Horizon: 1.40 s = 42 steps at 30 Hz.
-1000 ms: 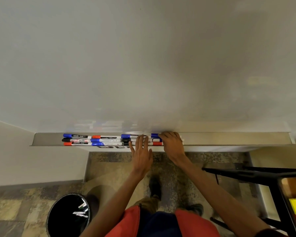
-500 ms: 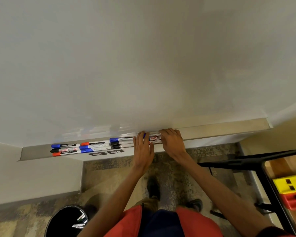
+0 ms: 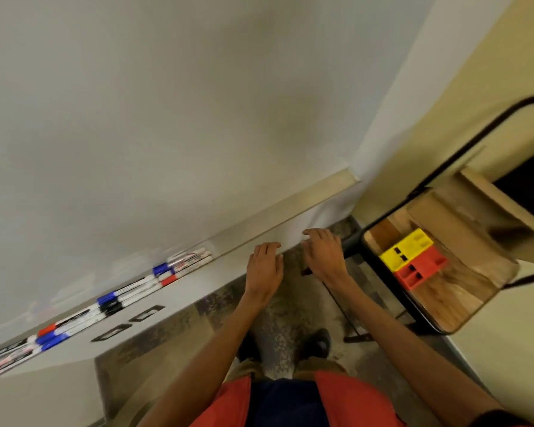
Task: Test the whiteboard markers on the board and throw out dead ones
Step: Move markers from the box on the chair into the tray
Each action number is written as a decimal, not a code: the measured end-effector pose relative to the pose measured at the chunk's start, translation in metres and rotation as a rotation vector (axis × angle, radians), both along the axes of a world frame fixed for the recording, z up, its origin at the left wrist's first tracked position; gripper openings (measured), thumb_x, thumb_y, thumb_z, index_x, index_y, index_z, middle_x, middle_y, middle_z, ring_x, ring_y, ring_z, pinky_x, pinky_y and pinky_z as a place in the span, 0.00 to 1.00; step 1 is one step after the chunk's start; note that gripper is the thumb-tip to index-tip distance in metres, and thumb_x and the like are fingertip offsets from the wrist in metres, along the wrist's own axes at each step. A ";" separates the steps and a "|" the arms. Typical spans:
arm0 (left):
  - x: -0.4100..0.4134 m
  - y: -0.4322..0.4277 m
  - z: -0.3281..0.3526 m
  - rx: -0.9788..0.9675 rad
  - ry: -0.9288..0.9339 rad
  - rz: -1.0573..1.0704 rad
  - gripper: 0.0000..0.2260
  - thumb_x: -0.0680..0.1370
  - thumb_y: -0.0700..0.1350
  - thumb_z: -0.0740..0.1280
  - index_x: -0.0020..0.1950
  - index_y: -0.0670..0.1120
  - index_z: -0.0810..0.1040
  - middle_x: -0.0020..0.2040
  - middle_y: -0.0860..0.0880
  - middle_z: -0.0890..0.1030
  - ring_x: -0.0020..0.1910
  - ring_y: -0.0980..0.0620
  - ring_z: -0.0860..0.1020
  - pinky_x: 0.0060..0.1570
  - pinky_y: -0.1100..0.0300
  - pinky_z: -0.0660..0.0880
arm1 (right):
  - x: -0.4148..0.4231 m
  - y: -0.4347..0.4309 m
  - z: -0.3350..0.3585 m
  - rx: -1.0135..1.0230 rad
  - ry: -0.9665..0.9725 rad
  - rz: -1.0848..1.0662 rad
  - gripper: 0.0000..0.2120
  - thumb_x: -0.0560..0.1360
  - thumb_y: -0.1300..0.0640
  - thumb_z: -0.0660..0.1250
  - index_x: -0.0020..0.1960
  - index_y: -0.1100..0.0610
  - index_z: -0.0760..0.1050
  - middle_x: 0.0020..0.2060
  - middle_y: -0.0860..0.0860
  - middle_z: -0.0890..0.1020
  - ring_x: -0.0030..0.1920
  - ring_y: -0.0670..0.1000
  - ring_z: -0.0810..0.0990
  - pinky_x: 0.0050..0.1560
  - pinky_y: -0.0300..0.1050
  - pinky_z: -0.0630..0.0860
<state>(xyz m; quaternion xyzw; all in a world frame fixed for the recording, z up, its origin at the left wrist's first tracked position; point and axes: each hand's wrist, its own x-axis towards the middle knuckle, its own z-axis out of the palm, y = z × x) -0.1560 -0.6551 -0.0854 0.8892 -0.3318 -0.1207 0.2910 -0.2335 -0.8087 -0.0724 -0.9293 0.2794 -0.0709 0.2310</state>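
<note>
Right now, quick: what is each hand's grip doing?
Left hand: open, fingers straight near the tray edge, holding nothing.
Right hand: cannot tell; fingers loosely curled, a dark bit shows under the palm.

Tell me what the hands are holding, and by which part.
Left hand holds nothing. Right hand cannot be told: a small dark thing shows under its palm, perhaps a marker.

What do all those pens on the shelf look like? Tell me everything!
The markers are thin white sticks with blue, red or black caps. They lie flat in close rows, end to end, along the left part of the metal-looking tray under the whiteboard. Their labels are too blurry to read. The left hand and right hand are further right, not touching them.
</note>
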 end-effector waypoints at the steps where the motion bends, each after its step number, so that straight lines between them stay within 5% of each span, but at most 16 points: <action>1: -0.008 -0.016 0.001 0.004 0.021 -0.035 0.12 0.83 0.44 0.61 0.64 0.44 0.76 0.62 0.45 0.78 0.60 0.46 0.75 0.61 0.51 0.72 | -0.013 -0.015 -0.001 -0.006 0.001 -0.032 0.14 0.80 0.57 0.62 0.64 0.57 0.76 0.61 0.54 0.79 0.64 0.56 0.74 0.66 0.56 0.67; 8: -0.068 -0.121 0.006 0.014 0.086 -0.248 0.08 0.80 0.46 0.64 0.58 0.46 0.75 0.54 0.46 0.79 0.52 0.46 0.78 0.51 0.49 0.76 | -0.102 -0.109 -0.005 -0.039 0.104 -0.246 0.18 0.71 0.62 0.62 0.60 0.56 0.75 0.56 0.55 0.79 0.59 0.59 0.75 0.54 0.55 0.70; 13: -0.109 -0.181 0.004 0.118 0.101 -0.375 0.18 0.78 0.50 0.68 0.65 0.43 0.72 0.60 0.42 0.75 0.58 0.41 0.76 0.52 0.46 0.76 | -0.147 -0.158 -0.003 0.036 0.238 -0.299 0.27 0.71 0.66 0.63 0.69 0.55 0.71 0.66 0.57 0.74 0.68 0.60 0.68 0.64 0.60 0.67; 19: -0.131 -0.223 -0.001 0.288 0.116 -0.433 0.24 0.79 0.51 0.67 0.71 0.42 0.66 0.67 0.40 0.69 0.64 0.39 0.73 0.56 0.44 0.76 | -0.166 -0.187 -0.002 0.100 0.365 -0.274 0.26 0.78 0.49 0.64 0.75 0.51 0.64 0.73 0.58 0.66 0.73 0.62 0.63 0.69 0.63 0.63; 25: -0.138 -0.232 -0.004 0.280 0.166 -0.410 0.27 0.78 0.49 0.68 0.73 0.42 0.65 0.70 0.40 0.68 0.67 0.39 0.71 0.58 0.44 0.75 | -0.165 -0.192 -0.002 0.106 0.418 -0.232 0.35 0.73 0.38 0.68 0.75 0.50 0.63 0.72 0.56 0.65 0.73 0.60 0.61 0.68 0.64 0.63; 32: -0.134 -0.229 -0.006 0.218 0.196 -0.382 0.28 0.77 0.53 0.70 0.72 0.43 0.67 0.68 0.40 0.70 0.66 0.40 0.72 0.57 0.44 0.75 | -0.158 -0.185 -0.006 0.033 0.326 -0.244 0.26 0.71 0.42 0.69 0.63 0.56 0.73 0.59 0.55 0.79 0.67 0.57 0.68 0.62 0.59 0.67; 38: -0.118 -0.217 0.006 0.123 0.099 -0.287 0.30 0.76 0.51 0.72 0.73 0.43 0.66 0.67 0.41 0.72 0.65 0.41 0.72 0.56 0.46 0.77 | -0.136 -0.175 0.011 -0.020 0.176 -0.265 0.26 0.69 0.41 0.72 0.61 0.55 0.75 0.55 0.53 0.81 0.64 0.56 0.70 0.61 0.59 0.69; 42: -0.094 -0.194 0.021 -0.018 0.001 -0.179 0.21 0.76 0.47 0.71 0.67 0.45 0.72 0.60 0.44 0.78 0.58 0.43 0.75 0.50 0.49 0.73 | -0.104 -0.158 0.023 -0.004 0.099 -0.269 0.28 0.68 0.39 0.72 0.61 0.56 0.75 0.55 0.53 0.81 0.61 0.57 0.72 0.56 0.55 0.68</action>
